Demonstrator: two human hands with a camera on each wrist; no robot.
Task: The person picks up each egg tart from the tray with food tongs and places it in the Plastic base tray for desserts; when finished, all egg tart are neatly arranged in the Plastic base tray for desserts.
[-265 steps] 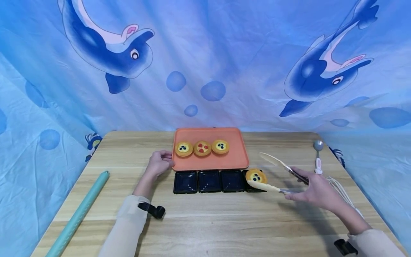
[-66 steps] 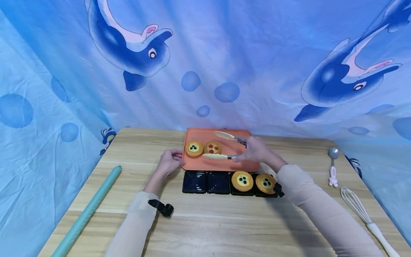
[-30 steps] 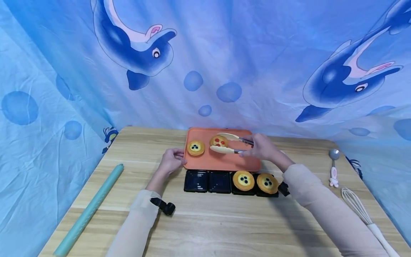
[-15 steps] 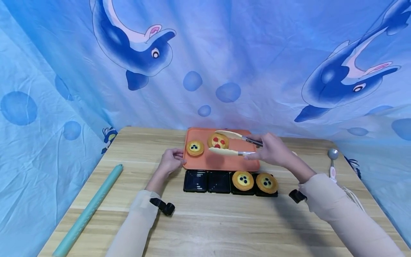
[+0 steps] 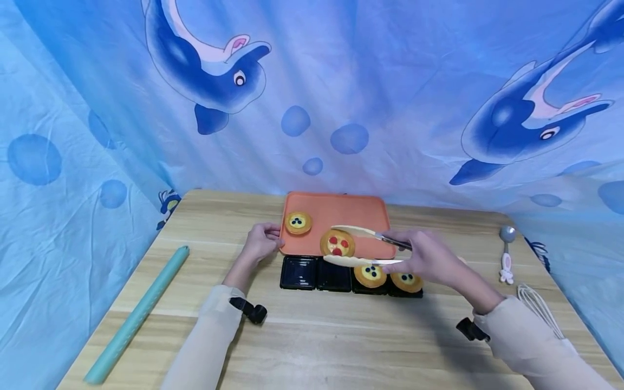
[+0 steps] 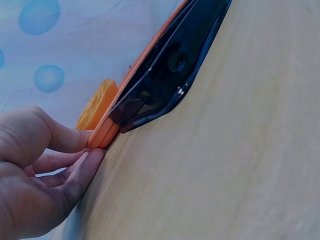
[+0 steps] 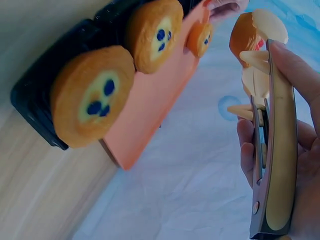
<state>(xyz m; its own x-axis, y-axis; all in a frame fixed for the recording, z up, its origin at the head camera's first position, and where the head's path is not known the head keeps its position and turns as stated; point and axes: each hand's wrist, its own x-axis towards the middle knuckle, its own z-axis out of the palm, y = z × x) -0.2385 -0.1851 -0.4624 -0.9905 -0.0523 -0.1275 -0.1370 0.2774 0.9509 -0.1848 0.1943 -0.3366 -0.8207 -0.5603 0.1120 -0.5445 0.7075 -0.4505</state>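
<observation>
In the head view my right hand [image 5: 429, 257] grips metal tongs with cream tips [image 5: 350, 261], which clasp a tart with red pieces [image 5: 337, 243] over the tray's front part. The right wrist view shows that tart [image 7: 242, 37] lifted between the tips. My left hand [image 5: 260, 241] pinches the left edge of the orange tray [image 5: 336, 208]; thumb and fingers close on its rim [image 6: 102, 134]. A blueberry tart [image 5: 298, 222] lies on the tray's left. Of several black square dishes in a row, two on the right hold blueberry tarts [image 5: 369, 275]; the two left dishes [image 5: 298, 272] show bare bottoms.
A teal rod [image 5: 138, 314] lies along the table's left side. On the right are a spoon with a white handle [image 5: 507, 262] and a whisk [image 5: 540, 309], partly behind my right sleeve. A blue curtain with dolphins [image 5: 390, 97] hangs behind the table.
The tart with red pieces, held in the tongs, has come up off the tray and moved toward the black dishes. My right hand has moved right and nearer me. My left hand keeps its place.
</observation>
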